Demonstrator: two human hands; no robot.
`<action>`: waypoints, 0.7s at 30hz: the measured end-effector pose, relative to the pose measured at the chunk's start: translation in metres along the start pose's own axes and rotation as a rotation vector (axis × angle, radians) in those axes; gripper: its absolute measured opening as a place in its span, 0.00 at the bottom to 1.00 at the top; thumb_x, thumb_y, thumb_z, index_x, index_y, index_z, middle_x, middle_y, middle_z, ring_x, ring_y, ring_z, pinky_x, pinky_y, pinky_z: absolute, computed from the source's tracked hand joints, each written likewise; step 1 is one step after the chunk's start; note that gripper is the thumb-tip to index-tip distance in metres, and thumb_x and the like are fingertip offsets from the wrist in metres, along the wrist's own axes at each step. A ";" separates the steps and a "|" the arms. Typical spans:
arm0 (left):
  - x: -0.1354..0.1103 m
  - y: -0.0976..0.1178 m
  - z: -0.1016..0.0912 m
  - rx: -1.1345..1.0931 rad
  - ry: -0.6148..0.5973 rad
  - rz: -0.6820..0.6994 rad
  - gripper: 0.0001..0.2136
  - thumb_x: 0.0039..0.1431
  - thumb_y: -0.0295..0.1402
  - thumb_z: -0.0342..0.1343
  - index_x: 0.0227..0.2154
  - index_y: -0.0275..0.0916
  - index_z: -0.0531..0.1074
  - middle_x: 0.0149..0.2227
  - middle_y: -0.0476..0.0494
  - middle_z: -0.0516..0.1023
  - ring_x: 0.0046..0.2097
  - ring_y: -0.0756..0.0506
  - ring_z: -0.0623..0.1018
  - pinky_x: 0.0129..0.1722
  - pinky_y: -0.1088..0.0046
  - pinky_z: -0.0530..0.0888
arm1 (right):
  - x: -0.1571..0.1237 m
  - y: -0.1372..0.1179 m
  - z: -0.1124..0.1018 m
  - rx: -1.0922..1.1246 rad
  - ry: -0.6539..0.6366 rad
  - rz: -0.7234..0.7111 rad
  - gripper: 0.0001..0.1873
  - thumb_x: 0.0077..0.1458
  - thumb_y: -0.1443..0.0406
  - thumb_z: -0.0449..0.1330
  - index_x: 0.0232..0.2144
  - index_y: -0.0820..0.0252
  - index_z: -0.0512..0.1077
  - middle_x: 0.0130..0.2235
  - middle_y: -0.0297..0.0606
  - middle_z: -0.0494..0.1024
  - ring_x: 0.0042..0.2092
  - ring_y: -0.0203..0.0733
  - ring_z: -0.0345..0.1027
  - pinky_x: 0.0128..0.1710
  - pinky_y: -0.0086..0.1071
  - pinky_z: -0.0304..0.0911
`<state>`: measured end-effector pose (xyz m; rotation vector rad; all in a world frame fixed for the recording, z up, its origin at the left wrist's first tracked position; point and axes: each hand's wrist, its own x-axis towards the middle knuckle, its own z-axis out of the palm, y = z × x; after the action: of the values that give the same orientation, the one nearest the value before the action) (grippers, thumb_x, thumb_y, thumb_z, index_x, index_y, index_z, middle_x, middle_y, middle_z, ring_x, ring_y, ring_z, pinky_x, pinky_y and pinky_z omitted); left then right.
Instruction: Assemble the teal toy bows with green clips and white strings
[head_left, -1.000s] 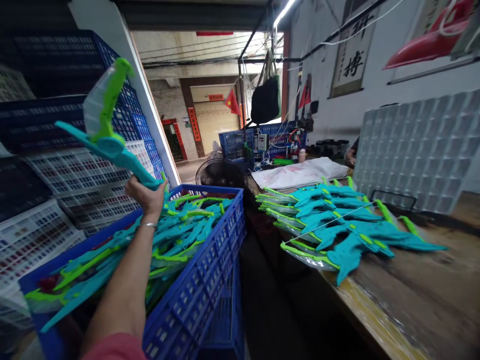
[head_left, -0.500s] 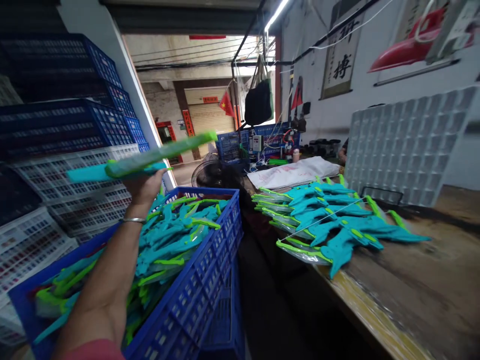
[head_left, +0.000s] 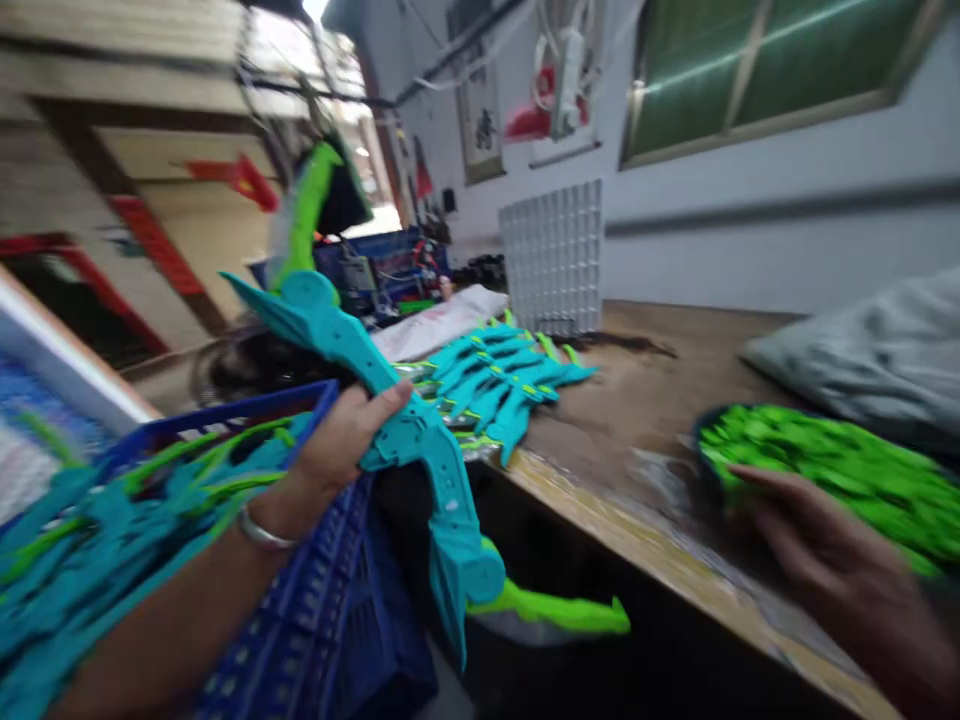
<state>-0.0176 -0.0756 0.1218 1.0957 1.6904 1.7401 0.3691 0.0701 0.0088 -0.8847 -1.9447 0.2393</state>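
My left hand grips a turquoise toy bow at its middle, over the crate's edge. The bow's lime-green and clear limbs stick out at both ends, one pointing up, the other down to the right. My right hand, a little blurred, is at the front edge of a dark tub heaped with small green plastic pieces. Its fingers are stretched towards them, apart from each other. Below my left arm a blue crate holds many similar bows.
More bows lie in an overlapping row on the brown table. Beyond them are a white sack and an upright grey ribbed panel. A pale sack rests behind the tub. The table's taped front edge runs between my hands.
My view has swung right. My left hand has brought the bow from above the crate to beside the table, turning it underside-up or face-on. My right hand and the green pieces have come into view.
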 end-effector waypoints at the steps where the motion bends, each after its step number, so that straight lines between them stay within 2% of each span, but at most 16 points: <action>1: -0.002 -0.021 0.025 -0.027 -0.098 -0.077 0.26 0.41 0.52 0.72 0.33 0.33 0.78 0.28 0.44 0.80 0.30 0.43 0.78 0.30 0.68 0.77 | -0.009 -0.007 -0.001 0.103 -0.082 0.016 0.17 0.68 0.50 0.54 0.46 0.51 0.76 0.38 0.46 0.78 0.35 0.40 0.75 0.32 0.34 0.69; 3: -0.010 -0.060 0.074 -0.090 -0.274 -0.190 0.25 0.43 0.52 0.71 0.32 0.33 0.78 0.29 0.44 0.80 0.31 0.44 0.78 0.31 0.69 0.76 | -0.024 -0.027 0.003 0.327 -0.204 0.113 0.15 0.68 0.54 0.56 0.51 0.52 0.75 0.37 0.42 0.78 0.33 0.38 0.72 0.30 0.32 0.68; 5: -0.019 -0.094 0.115 -0.142 -0.392 -0.244 0.22 0.46 0.51 0.71 0.30 0.34 0.77 0.29 0.46 0.79 0.30 0.46 0.76 0.31 0.71 0.75 | -0.036 -0.046 0.015 0.512 -0.287 0.250 0.18 0.65 0.58 0.60 0.55 0.51 0.72 0.39 0.38 0.78 0.32 0.36 0.71 0.29 0.29 0.67; 7: -0.029 -0.119 0.148 -0.181 -0.456 -0.275 0.21 0.46 0.49 0.71 0.27 0.34 0.76 0.27 0.48 0.77 0.29 0.48 0.74 0.30 0.74 0.73 | -0.047 -0.058 0.029 0.677 -0.320 0.370 0.16 0.62 0.60 0.61 0.52 0.52 0.73 0.38 0.35 0.78 0.31 0.33 0.70 0.29 0.27 0.67; 9: -0.038 -0.136 0.169 -0.226 -0.482 -0.300 0.20 0.47 0.48 0.71 0.26 0.35 0.75 0.26 0.48 0.76 0.29 0.48 0.74 0.30 0.75 0.72 | -0.058 -0.063 0.042 0.814 -0.310 0.480 0.13 0.61 0.61 0.62 0.48 0.54 0.75 0.35 0.33 0.78 0.30 0.32 0.70 0.30 0.27 0.68; 12: -0.052 -0.150 0.182 -0.281 -0.470 -0.340 0.18 0.50 0.46 0.69 0.28 0.34 0.76 0.28 0.46 0.78 0.31 0.47 0.76 0.33 0.73 0.73 | -0.074 -0.063 0.055 0.960 -0.259 0.638 0.16 0.59 0.60 0.64 0.49 0.55 0.72 0.31 0.32 0.79 0.30 0.36 0.74 0.33 0.30 0.71; 15: -0.070 -0.158 0.182 -0.325 -0.421 -0.379 0.18 0.53 0.46 0.68 0.34 0.33 0.79 0.32 0.42 0.81 0.35 0.44 0.78 0.38 0.69 0.75 | -0.087 -0.066 0.062 1.002 -0.200 0.748 0.15 0.58 0.59 0.66 0.45 0.56 0.72 0.31 0.34 0.81 0.34 0.40 0.78 0.36 0.33 0.73; 17: -0.083 -0.165 0.180 -0.356 -0.381 -0.396 0.18 0.54 0.45 0.67 0.37 0.33 0.79 0.37 0.40 0.82 0.39 0.42 0.80 0.42 0.67 0.76 | -0.095 -0.069 0.065 0.896 -0.146 0.748 0.11 0.57 0.60 0.68 0.39 0.56 0.73 0.33 0.34 0.80 0.35 0.40 0.76 0.39 0.33 0.72; 21: -0.106 -0.185 0.174 -0.396 -0.322 -0.430 0.17 0.58 0.44 0.64 0.43 0.35 0.78 0.41 0.41 0.82 0.43 0.42 0.80 0.48 0.65 0.75 | -0.109 -0.071 0.072 0.608 -0.072 0.632 0.03 0.58 0.64 0.66 0.35 0.56 0.75 0.36 0.34 0.77 0.38 0.38 0.71 0.40 0.31 0.67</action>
<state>0.1470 -0.0333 -0.0953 0.7191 1.2070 1.4456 0.3060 -0.0404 -0.0682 -1.0436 -1.4569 1.1733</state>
